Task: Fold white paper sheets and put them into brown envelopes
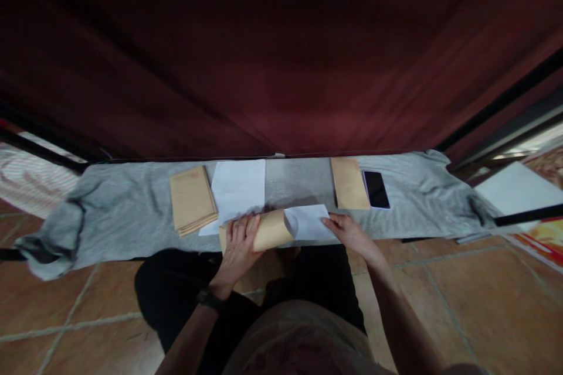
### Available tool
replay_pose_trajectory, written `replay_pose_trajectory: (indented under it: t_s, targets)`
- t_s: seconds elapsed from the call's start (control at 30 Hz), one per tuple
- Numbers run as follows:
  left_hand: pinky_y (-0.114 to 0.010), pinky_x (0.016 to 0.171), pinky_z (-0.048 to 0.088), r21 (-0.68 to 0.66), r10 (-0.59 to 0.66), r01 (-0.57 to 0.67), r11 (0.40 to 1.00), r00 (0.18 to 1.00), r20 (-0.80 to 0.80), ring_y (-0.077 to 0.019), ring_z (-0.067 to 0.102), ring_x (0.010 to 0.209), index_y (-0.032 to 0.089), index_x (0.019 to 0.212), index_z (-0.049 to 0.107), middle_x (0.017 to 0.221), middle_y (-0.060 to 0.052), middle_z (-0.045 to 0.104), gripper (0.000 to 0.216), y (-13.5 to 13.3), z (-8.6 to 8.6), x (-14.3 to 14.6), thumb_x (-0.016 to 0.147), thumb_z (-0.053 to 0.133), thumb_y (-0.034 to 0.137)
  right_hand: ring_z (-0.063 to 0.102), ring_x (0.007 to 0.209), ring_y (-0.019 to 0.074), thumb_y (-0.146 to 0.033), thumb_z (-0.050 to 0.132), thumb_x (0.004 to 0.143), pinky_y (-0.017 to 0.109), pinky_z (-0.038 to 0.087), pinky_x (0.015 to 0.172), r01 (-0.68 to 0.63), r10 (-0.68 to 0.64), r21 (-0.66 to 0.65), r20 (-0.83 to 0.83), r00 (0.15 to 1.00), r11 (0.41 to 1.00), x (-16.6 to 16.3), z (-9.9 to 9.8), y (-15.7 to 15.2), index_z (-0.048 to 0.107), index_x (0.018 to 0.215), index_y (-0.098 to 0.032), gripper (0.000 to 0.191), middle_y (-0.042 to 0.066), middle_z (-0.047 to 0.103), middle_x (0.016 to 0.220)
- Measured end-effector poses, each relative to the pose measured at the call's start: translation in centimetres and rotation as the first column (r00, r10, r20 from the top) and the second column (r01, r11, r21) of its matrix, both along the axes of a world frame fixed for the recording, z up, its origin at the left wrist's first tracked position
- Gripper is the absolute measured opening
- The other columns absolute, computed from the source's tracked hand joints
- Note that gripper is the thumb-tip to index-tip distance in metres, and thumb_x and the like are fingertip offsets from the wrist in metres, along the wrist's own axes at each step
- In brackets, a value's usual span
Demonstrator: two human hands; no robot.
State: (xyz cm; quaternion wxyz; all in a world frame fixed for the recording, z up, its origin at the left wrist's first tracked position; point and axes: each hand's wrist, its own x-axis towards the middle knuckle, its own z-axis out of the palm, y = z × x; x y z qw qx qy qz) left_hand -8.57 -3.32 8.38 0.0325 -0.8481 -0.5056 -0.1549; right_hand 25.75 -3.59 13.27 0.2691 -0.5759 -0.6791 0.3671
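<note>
A brown paper envelope (273, 231) lies crosswise near the front edge of the cloth-covered bench, its mouth bowed apart toward the right. My left hand (240, 240) grips its left part, fingers on top. Out of the mouth comes a folded white paper (310, 221), partly inside the envelope. My right hand (347, 229) pinches the outer right end of this paper between thumb and fingers. Behind my left hand rests a loose white sheet (240, 184), partly covered by the envelope.
A stack of brown envelopes (192, 196) is at the left on the grey cloth (299, 179). Farther right lie a single brown envelope (349, 183) and a phone (376, 189). Dark red fabric (281, 70) rises behind the bench. Tiled floor (497, 281) shows below.
</note>
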Motion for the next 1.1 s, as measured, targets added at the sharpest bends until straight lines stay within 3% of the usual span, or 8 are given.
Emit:
replay_pose_trajectory:
  t_s: [0.13, 0.33, 0.43, 0.57, 0.7, 0.9, 1.1]
  targets:
    - [-0.059, 0.118, 0.024, 0.027, -0.016, 0.016, 1.0, 1.0, 0.002, -0.039, 0.042, 0.138, 0.013, 0.153, 0.032, 0.144, -0.024, 0.048, 0.082, 0.0, -0.2, 0.1, 0.082, 0.068, 0.033, 0.048, 0.055, 0.0139, -0.051, 0.045, 0.097, 0.027, 0.031, 0.054, 0.033, -0.034, 0.042, 0.03, 0.999, 0.999, -1.5, 0.4, -0.6, 0.048, 0.063, -0.023, 0.044, -0.003, 0.047, 0.056]
    - [-0.062, 0.119, 0.023, 0.037, -0.086, 0.086, 0.996, 0.996, 0.013, -0.0407, 0.036, 0.143, 0.012, 0.151, 0.033, 0.15, -0.024, 0.042, 0.082, 0.1, 0.3, 1.1, 0.08, 0.07, 0.028, 0.058, 0.066, 0.0138, -0.037, 0.045, 0.1, 0.026, 0.042, 0.064, 0.004, -0.008, 0.125, 0.032, 0.999, 0.992, -5.5, -0.2, -1.2, 0.059, 0.068, -0.022, 0.038, 0.001, 0.06, 0.077]
    - [-0.062, 0.119, 0.023, 0.027, -0.108, 0.107, 0.994, 0.994, 0.016, -0.0403, 0.035, 0.144, 0.014, 0.153, 0.031, 0.152, -0.024, 0.041, 0.083, 0.1, 0.7, 1.5, 0.08, 0.07, 0.027, 0.059, 0.069, 0.015, -0.03, 0.048, 0.098, 0.028, 0.046, 0.07, 0.059, -0.075, 0.136, 0.113, 0.991, 0.989, -7.0, -0.7, -1.5, 0.063, 0.071, -0.021, 0.032, 0.003, 0.06, 0.08]
    - [-0.062, 0.119, 0.023, 0.039, -0.103, 0.102, 0.994, 0.994, 0.024, -0.0402, 0.034, 0.145, 0.014, 0.153, 0.028, 0.151, -0.024, 0.041, 0.084, 0.2, 0.9, 1.4, 0.081, 0.069, 0.026, 0.06, 0.094, 0.0225, -0.027, 0.052, 0.097, 0.037, 0.048, 0.09, 0.094, -0.135, 0.231, 0.171, 0.976, 0.968, -7.5, -1.3, -1.4, 0.069, 0.08, -0.022, 0.024, 0.009, 0.066, 0.093]
    - [-0.062, 0.12, 0.023, 0.044, -0.117, 0.116, 0.992, 0.993, 0.018, -0.0394, 0.033, 0.145, 0.014, 0.153, 0.028, 0.151, -0.023, 0.04, 0.081, 0.2, 0.8, 1.4, 0.083, 0.068, 0.025, 0.058, 0.108, 0.0248, -0.027, 0.05, 0.098, 0.043, 0.045, 0.1, 0.109, -0.131, 0.245, 0.077, 0.988, 0.963, -7.5, -2.3, -0.9, 0.073, 0.091, -0.022, 0.025, 0.01, 0.068, 0.109]
    - [-0.062, 0.119, 0.025, 0.046, -0.14, 0.139, 0.989, 0.99, 0.02, -0.0396, 0.035, 0.144, 0.012, 0.151, 0.033, 0.15, -0.025, 0.041, 0.078, 0.4, 0.9, 1.4, 0.082, 0.067, 0.024, 0.064, 0.101, 0.0214, -0.029, 0.049, 0.096, 0.034, 0.05, 0.093, 0.125, -0.111, 0.092, -0.139, 0.984, 0.988, -7.6, -3.2, 0.2, 0.075, 0.092, -0.021, 0.028, 0.008, 0.07, 0.104]
    - [-0.064, 0.118, 0.023, 0.041, -0.129, 0.13, 0.991, 0.992, -0.013, -0.0403, 0.038, 0.141, 0.014, 0.149, 0.037, 0.148, -0.025, 0.042, 0.078, 0.1, 1.0, 1.2, 0.079, 0.07, 0.023, 0.064, 0.079, 0.0187, -0.038, 0.048, 0.095, 0.03, 0.051, 0.074, 0.115, -0.114, -0.009, -0.252, 0.961, 0.993, -6.7, -2.5, 0.5, 0.069, 0.071, -0.021, 0.037, 0.005, 0.068, 0.089]
